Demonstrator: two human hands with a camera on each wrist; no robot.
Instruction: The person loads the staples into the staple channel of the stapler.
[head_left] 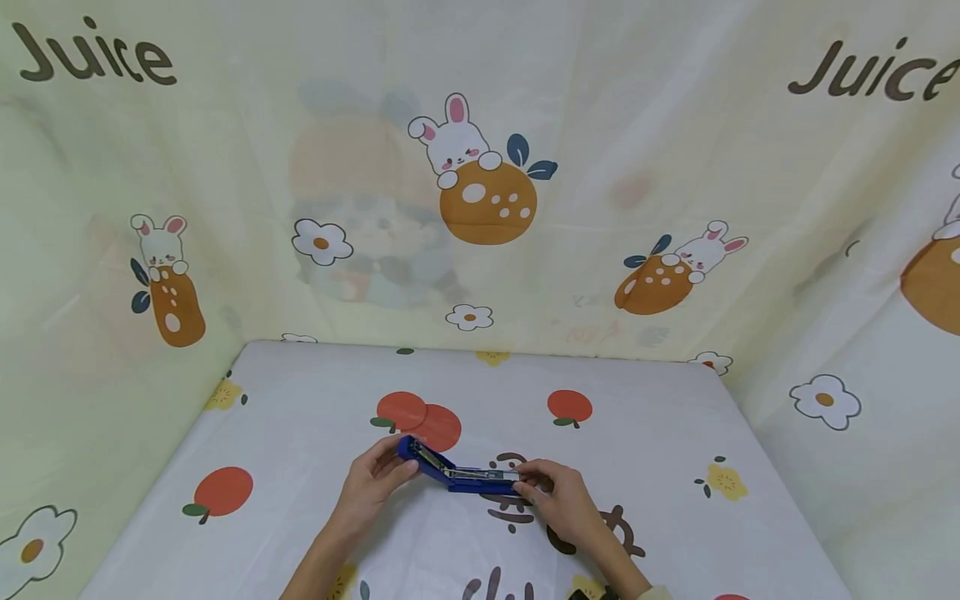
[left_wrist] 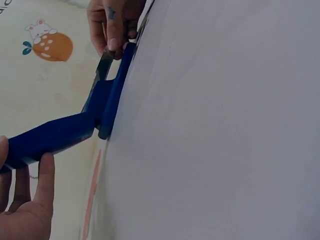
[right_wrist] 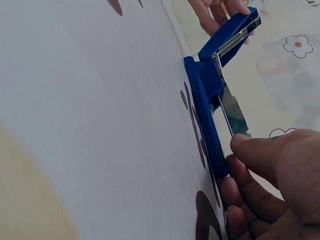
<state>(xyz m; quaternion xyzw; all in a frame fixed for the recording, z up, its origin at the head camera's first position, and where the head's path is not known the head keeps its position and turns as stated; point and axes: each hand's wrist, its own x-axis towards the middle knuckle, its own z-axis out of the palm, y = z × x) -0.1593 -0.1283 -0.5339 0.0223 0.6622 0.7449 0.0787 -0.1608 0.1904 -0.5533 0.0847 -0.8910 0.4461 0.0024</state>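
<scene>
A blue stapler [head_left: 480, 486] lies folded wide open on the patterned table, its metal staple channel [right_wrist: 234, 111] showing. In the head view my left hand [head_left: 372, 481] pinches the raised top arm at its left end, thumb on the near side. My right hand [head_left: 558, 498] holds the right end of the base and channel between thumb and fingers. The right wrist view has my thumb on the tip of the metal channel and fingers against the blue base [right_wrist: 207, 120]. In the left wrist view the top arm [left_wrist: 52, 135] tilts away from the base.
The white tablecloth [head_left: 637, 450] carries printed red fruit, yellow flowers and dark lettering. Behind the table hangs a pale curtain [head_left: 585, 275] with printed rabbits, and more curtain encloses the left and right sides. A small dark object [head_left: 581, 595] shows at the bottom edge.
</scene>
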